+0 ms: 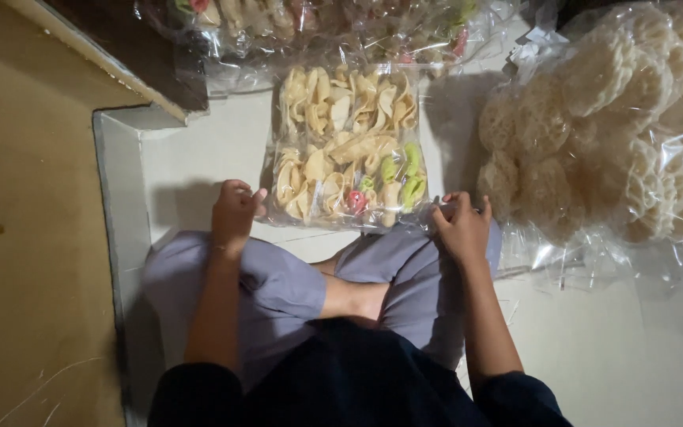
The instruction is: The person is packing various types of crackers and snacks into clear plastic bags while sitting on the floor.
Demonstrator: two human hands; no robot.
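Note:
A clear plastic bag of cream, green and pink crackers (347, 150) lies on the pale floor just beyond my crossed legs. My left hand (235, 212) pinches the bag's near left corner with curled fingers. At the near right corner, my right hand (462, 225) grips the plastic edge. Both hands rest above my knees in grey trousers.
A large clear bag of round, lacy white crackers (602, 119) fills the right side. More bagged crackers (318, 24) lie along the top. A raised step with a brown surface (33, 237) borders the left; the white tiled floor (618, 348) extends at lower right.

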